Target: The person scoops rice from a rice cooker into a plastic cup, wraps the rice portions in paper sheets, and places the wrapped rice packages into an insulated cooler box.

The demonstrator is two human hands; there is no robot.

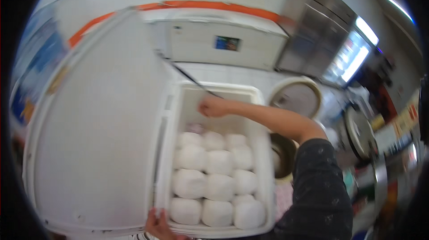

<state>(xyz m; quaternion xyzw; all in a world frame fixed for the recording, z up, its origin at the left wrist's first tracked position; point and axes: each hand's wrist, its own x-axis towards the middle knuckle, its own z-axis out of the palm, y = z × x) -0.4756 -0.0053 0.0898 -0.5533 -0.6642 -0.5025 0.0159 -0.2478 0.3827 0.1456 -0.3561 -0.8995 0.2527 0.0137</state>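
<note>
A white chest freezer [263,159] stands before me with its large white lid [100,122] raised to the left. Rows of white rounded bundles [219,186] fill the near part; what they contain is not plain. My right hand [214,106] is over the far part of the chest, fingers curled and blurred. A thin black strap [187,76] runs from the lid to beside that hand; I cannot tell whether I hold it. Behind the bundles lies a small pinkish item [195,127]. My left hand [159,223] touches the near left corner, where rim and lid meet.
Against the wall stands another chest freezer [194,42]. Beside it are a steel upright refrigerator [310,32] and a lit glass-door cooler [352,55]. Right of my chest are a round lidded container [296,96], a round tub [283,156] and another round vessel [360,133].
</note>
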